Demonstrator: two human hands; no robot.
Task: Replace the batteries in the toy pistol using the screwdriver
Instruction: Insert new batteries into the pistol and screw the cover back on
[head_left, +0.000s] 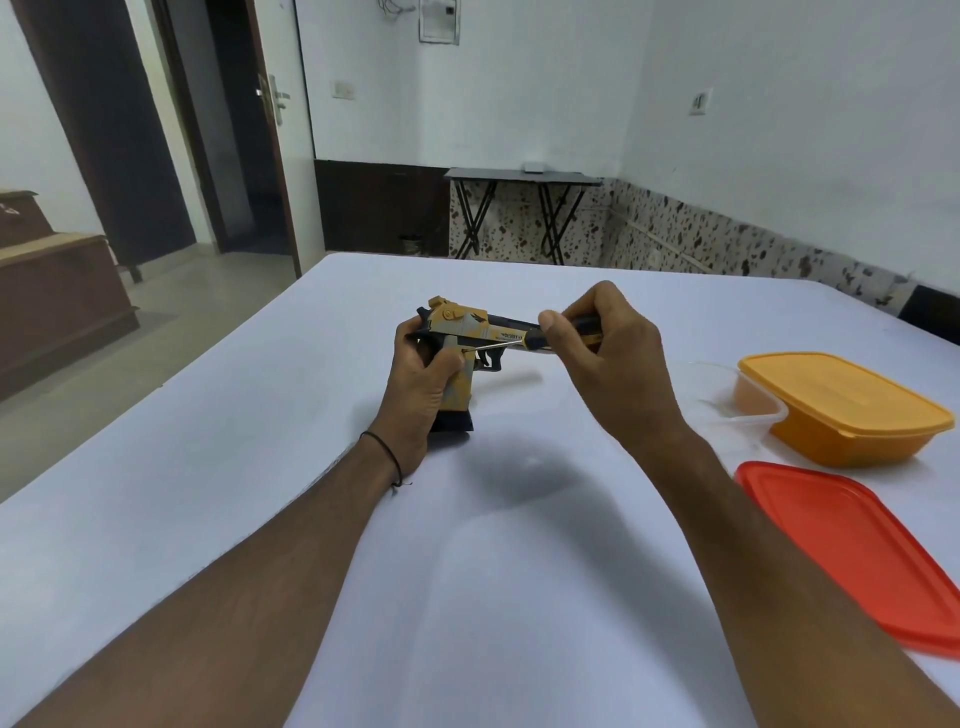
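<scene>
**Screwdriver Tip Set Against the Pistol Grip**

Head view. The toy pistol (460, 325) is held upright above the table (260, 467) by the left hand (423, 384). Its fingers are wrapped round the grip, the dark magazine base shows below the palm, and the barrel points toward the right hand (608, 353). The screwdriver (493, 346) is grasped by the right hand, its dark handle enclosed by the curled fingers and thumb. The thin shaft runs from that hand across to the left, and its tip is set against the side of the grip, just beside the left thumb. Whether a screw sits under the tip is too small to be told.

The step in hand is judged to be the loosening of the battery-cover screw. It would be done well if the shaft were held square to the grip face, pressure were applied along the shaft so that the tip is not thrown out, and the pistol were braced firmly. The left thumb lies close to the tip and would be at risk from a slip.

On the outer side of the right hand, an orange container (841, 410) and a red lid (857, 545) lie on the table, well apart from the wrist. Open tabletop is seen beneath both hands and outward of the left hand as far as the table's edge, where a freed screw could roll off.
</scene>
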